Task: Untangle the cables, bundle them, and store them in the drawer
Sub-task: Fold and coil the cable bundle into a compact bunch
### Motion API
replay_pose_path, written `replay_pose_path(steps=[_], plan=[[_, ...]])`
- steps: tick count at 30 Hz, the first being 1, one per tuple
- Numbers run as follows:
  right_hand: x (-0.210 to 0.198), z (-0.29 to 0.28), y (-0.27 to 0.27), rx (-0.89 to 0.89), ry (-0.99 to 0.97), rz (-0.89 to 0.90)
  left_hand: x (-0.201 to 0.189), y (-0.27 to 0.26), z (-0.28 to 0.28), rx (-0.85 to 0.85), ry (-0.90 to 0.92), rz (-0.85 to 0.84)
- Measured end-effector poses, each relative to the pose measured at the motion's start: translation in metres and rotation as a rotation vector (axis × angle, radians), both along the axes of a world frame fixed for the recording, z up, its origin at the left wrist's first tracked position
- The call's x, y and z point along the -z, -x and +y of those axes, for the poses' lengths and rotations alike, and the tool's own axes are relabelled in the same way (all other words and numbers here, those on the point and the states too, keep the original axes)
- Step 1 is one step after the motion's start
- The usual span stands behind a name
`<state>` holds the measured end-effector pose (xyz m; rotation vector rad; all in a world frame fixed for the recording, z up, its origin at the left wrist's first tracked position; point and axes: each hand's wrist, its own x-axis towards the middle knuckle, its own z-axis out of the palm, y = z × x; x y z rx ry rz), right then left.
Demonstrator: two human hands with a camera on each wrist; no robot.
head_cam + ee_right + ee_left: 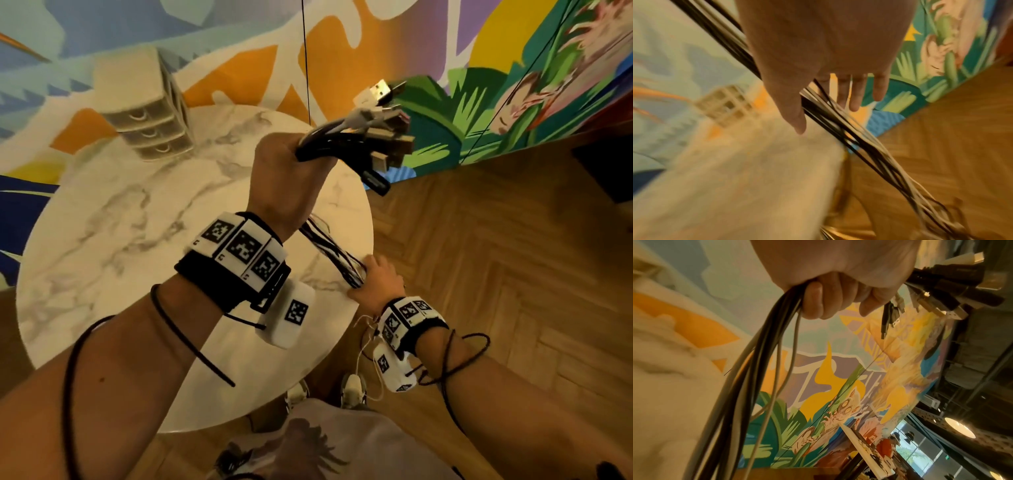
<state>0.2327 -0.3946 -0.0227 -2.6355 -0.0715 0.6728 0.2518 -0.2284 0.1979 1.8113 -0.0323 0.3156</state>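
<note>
Left hand (287,178) is raised over the table, fist wrapped tight around a fat bunch of cables (329,253) near their plug ends. From the left wrist view you can see the fingers (818,303) curled right round the strands. The plugs (380,133) fan out past the fist: mostly flat USB-type ends with metal shells, a couple in white housings, the rest black, one chunkier black one hanging lowest.

Right hand (375,279) is lower down, by the table's near right edge. The cables run through it between thumb and fingers, and the fingers (856,94) look pretty straight and loose rather than clamped, so more guiding than gripping.

The cables are a mix of black and white or grey, thin, round, smooth plastic jackets. Between the hands they're pulled into a fairly straight bundle. Past the right hand they drop toward the floor and get messy, strands crossing and twisting over each other, though that part's blurry.

Table (113,219) is round with a white marble-look top with grey veining, glossy. At its far side sits a small cream plastic drawer unit (144,113), boxy, three stacked drawers all closed, each with a little curved handle. Floor (496,274) is wood parquet in a herringbone pattern, and there's a colourful painted mural (496,85) on the wall behind.
</note>
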Motion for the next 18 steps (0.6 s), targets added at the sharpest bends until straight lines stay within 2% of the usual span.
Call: replay_pose_path(steps=[1,4,6,7,8,12,16,18], plan=[[-0.018,0.009,-0.002,-0.007,-0.125,-0.059,0.004,0.001,0.001,-0.016,0.049,0.050],[-0.089,0.049,-0.010,-0.072,-0.734,-0.161,0.015,0.004,0.006,-0.072,0.151,0.167],[-0.127,0.075,-0.016,-0.104,-0.975,-0.088,0.019,0.006,0.008,-0.110,0.209,0.228],[-0.137,0.088,-0.018,-0.111,-1.009,-0.045,0.020,0.007,0.011,-0.128,0.241,0.252],[-0.141,0.096,-0.018,-0.123,-0.982,-0.013,0.020,0.006,0.015,-0.133,0.274,0.275],[-0.123,0.108,-0.008,-0.203,-0.631,0.024,0.021,0.003,0.040,-0.114,0.348,0.325],[-0.109,0.109,-0.006,-0.277,-0.531,0.078,0.030,0.014,0.055,-0.117,0.436,0.345],[-0.113,0.109,-0.007,-0.349,-0.571,0.115,0.037,0.020,0.063,-0.125,0.464,0.348]])
